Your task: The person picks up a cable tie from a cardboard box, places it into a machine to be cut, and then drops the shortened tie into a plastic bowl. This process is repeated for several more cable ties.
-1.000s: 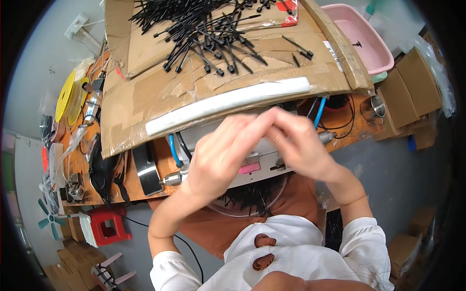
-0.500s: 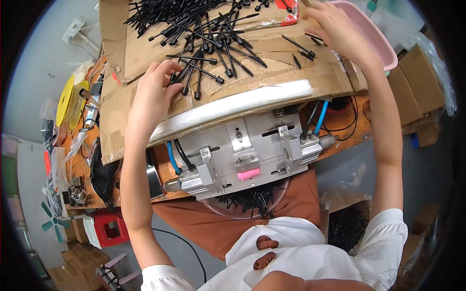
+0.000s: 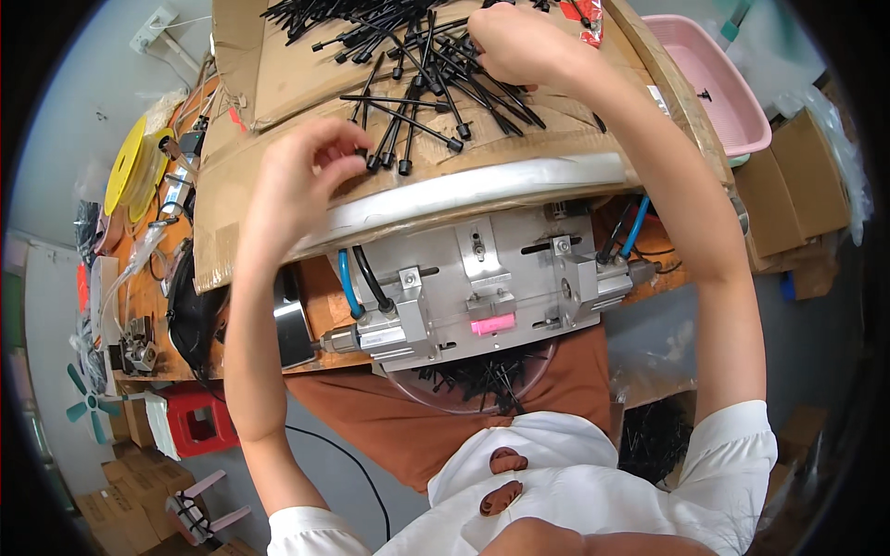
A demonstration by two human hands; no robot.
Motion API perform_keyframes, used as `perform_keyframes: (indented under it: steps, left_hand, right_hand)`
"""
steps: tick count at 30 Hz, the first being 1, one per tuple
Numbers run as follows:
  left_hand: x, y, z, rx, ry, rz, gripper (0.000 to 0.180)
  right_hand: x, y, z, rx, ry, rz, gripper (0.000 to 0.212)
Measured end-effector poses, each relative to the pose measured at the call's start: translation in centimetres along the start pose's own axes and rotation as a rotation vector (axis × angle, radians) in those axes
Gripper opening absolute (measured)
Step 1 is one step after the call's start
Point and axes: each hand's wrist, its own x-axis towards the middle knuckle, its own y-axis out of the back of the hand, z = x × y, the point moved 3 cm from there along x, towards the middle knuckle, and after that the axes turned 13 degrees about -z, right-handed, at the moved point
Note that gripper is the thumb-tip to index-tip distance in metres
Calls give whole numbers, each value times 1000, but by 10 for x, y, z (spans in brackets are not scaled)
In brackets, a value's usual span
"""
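Observation:
Thin black rods with thick capped ends (image 3: 408, 107) lie in a loose heap on a cardboard sheet (image 3: 269, 171). My left hand (image 3: 301, 176) is at the heap's left near edge, thumb and fingertips closed around a capped end. On the heap's right side is my right hand (image 3: 519, 46), its fingers curled down among the rods; its fingertips are hidden, so what they hold cannot be seen. Nearer to me stands a metal fixture (image 3: 482, 278) with two clamp-like blocks, blue and black hoses, and a pink piece (image 3: 493, 323) at its middle.
A white padded strip (image 3: 482, 190) runs along the cardboard's near edge. In my lap a clear bowl (image 3: 547, 375) holds more black rods. A pink basket (image 3: 714, 79) with one small black piece is at the right. A yellow spool (image 3: 130, 176) and tools crowd the left.
My right hand has moved left from the cardboard's right side onto the heap. My left hand remains at the near rods. The whole view has shifted slightly.

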Motion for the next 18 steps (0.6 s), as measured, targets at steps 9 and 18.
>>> perform_keyframes:
  steps: [9,18]
  left_hand:
    - [-14,38,26,-669,-115,-41,21]
    - [-113,-92,83,49,-110,302,61]
  right_hand:
    - [-60,-4,17,15,234,798,36]
    - [-116,-22,30,346,401,835,33]
